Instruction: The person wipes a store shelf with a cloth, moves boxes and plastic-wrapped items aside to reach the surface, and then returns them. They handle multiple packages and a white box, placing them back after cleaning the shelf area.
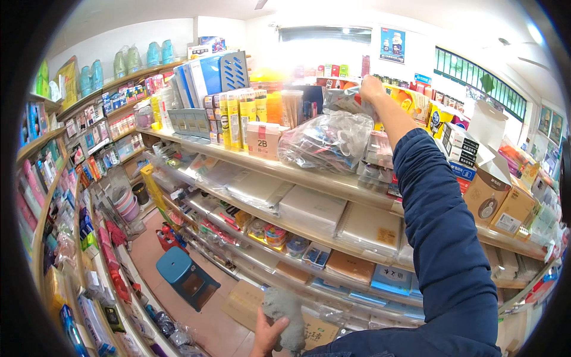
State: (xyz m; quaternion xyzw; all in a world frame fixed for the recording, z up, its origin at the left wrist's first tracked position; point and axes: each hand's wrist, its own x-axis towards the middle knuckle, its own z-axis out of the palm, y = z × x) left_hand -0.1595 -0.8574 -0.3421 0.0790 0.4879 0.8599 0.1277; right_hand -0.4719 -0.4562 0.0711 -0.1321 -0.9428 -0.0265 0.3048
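My left hand [268, 331] is low in the view, with its thumb across a bunched grey fluffy cloth [285, 314]. Stretched forward over the upper shelf, my right hand [373, 89] grips a clear plastic packet [348, 99]; its contents are hard to make out. Just in front of that packet lies a large clear plastic bag [328, 138] of mixed items. A small box of pencils [263, 140] stands left of the bag. Yellow pencil tubs [241, 118] are behind the box. Stacked clear plastic boxes [378, 151] sit below my right forearm.
Grey plastic file racks [189, 122] and blue folders [200, 78] stand at the shelf's left end. Brown cartons [488, 189] and small black-and-white boxes [459, 143] are right of my arm. Notebooks [370, 225] fill lower shelves. A blue plastic stool [178, 265] stands in the aisle.
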